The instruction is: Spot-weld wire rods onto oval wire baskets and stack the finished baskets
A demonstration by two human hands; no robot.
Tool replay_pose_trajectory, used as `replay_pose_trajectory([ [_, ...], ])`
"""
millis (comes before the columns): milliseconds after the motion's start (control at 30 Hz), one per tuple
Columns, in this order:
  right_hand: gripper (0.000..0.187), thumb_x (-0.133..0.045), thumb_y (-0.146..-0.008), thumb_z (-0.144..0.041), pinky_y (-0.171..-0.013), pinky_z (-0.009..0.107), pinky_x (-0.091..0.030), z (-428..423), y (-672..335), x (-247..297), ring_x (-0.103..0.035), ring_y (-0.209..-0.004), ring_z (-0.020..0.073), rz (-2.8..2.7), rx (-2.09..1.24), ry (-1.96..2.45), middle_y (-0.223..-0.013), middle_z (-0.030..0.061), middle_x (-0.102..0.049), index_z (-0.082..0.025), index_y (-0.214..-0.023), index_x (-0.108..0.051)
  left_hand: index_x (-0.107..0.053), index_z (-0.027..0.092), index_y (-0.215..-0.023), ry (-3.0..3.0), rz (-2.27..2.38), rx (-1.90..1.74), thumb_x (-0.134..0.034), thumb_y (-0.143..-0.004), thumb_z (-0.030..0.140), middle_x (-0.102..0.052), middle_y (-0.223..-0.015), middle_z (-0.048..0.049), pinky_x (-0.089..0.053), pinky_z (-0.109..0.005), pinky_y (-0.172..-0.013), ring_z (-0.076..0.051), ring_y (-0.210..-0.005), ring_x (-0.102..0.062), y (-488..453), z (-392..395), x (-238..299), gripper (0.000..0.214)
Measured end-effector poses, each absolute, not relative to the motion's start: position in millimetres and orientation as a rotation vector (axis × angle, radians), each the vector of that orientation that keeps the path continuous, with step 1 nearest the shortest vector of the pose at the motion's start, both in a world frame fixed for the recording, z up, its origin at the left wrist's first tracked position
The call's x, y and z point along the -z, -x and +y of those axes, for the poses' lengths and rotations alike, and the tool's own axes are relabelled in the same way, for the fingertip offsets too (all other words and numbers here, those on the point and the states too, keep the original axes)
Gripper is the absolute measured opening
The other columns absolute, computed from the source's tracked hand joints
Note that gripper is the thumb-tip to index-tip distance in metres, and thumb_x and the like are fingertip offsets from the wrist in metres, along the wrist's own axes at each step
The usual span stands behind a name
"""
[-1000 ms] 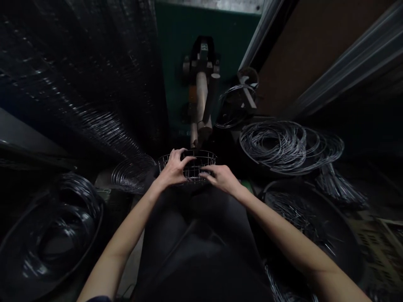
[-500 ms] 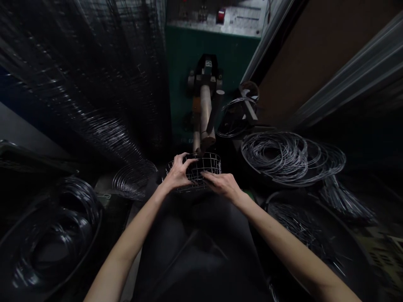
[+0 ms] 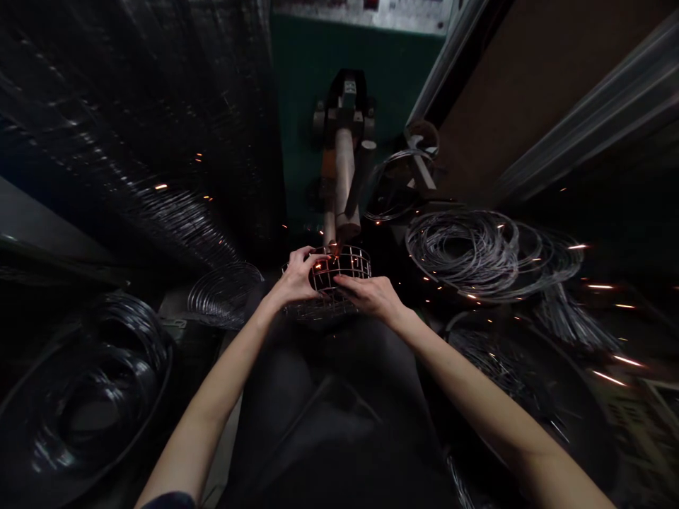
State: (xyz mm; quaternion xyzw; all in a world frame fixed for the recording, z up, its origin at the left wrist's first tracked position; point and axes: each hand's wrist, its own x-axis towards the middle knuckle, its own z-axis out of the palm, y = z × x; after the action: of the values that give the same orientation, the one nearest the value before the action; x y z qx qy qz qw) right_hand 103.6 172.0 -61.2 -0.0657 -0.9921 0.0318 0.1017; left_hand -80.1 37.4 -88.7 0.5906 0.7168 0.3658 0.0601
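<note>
A round wire basket [image 3: 354, 261] sits at the tip of the spot welder [image 3: 347, 184], its grid wall right under the electrodes. My left hand [image 3: 298, 277] grips the basket's left side, thumb and fingers apart around the wires. From the right, my right hand [image 3: 374, 295] holds the near wall with its fingers pressed together on the wire. Orange sparks glow at the electrode tip and fly out to both sides. The lower part of the basket is dark and partly hidden by my hands.
Wire rings [image 3: 472, 254] lie piled on a stand at right, above a tub [image 3: 594, 410] of short wire pieces. At left are stacked mesh [image 3: 180, 219], a ring stack [image 3: 223, 293] and a tub [image 3: 167, 367] of wire coils. The green machine body [image 3: 302, 92] stands ahead.
Sparks have appeared at the electrode tip and scattered widely. Both hands still hold the basket at the welder, nearly in place. The view has shifted slightly.
</note>
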Motion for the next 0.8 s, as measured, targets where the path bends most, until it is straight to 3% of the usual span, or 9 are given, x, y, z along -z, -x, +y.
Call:
replay_pose_trajectory([
  [167, 0.032, -0.048, -0.095, -0.029, -0.060, 0.020, -0.048, 172, -100, 51, -0.070, -0.091, 0.0152, -2.939, -0.151, 0.235, -0.115, -0.0002, -0.069, -0.029, -0.123, -0.062, -0.051, 0.024, -0.126, -1.716, 2.161, -1.063, -0.090, -0.045, 0.044, -0.038, -0.128, -0.0120, -0.040, -0.052, -0.104, -0.035, -0.123, -0.038, 85, 40, 77, 0.092],
  [367, 0.030, -0.051, -0.093, -0.029, -0.070, 0.025, -0.053, 183, -81, 47, -0.069, -0.094, 0.0174, -2.900, -0.295, 0.389, -0.116, -0.0016, -0.069, -0.031, -0.121, -0.063, -0.050, 0.023, -0.127, -1.656, 2.181, -1.007, -0.092, -0.043, 0.040, -0.038, -0.127, -0.0119, -0.038, -0.053, -0.105, -0.034, -0.123, -0.037, 105, 59, 72, 0.095],
  [500, 0.026, -0.050, -0.094, -0.029, -0.079, 0.025, -0.051, 184, -85, 58, -0.067, -0.097, 0.0168, -2.686, -0.396, 0.418, -0.113, 0.0017, -0.070, -0.026, -0.114, -0.066, -0.051, 0.023, -0.125, -1.727, 2.171, -1.041, -0.092, -0.043, 0.044, -0.040, -0.126, -0.0116, -0.034, -0.053, -0.106, -0.033, -0.122, -0.038, 109, 63, 76, 0.094],
  [633, 0.019, -0.054, -0.091, -0.033, -0.070, 0.023, -0.049, 187, -87, 62, -0.064, -0.083, 0.0154, -2.558, -0.411, 0.570, -0.102, 0.0043, -0.067, -0.025, -0.098, -0.070, -0.051, 0.023, -0.126, -1.684, 2.209, -1.043, -0.091, -0.044, 0.045, -0.039, -0.128, -0.0118, -0.036, -0.051, -0.106, -0.034, -0.123, -0.037, 112, 65, 76, 0.094],
  [800, 0.015, -0.058, -0.088, -0.032, -0.062, 0.023, -0.044, 197, -62, 54, -0.060, -0.077, 0.0157, -2.547, -0.412, 0.698, -0.092, 0.0042, -0.063, -0.023, -0.092, -0.070, -0.050, 0.021, -0.127, -1.623, 2.246, -0.990, -0.092, -0.043, 0.042, -0.039, -0.126, -0.0123, -0.035, -0.051, -0.106, -0.035, -0.122, -0.038, 126, 81, 71, 0.097],
])
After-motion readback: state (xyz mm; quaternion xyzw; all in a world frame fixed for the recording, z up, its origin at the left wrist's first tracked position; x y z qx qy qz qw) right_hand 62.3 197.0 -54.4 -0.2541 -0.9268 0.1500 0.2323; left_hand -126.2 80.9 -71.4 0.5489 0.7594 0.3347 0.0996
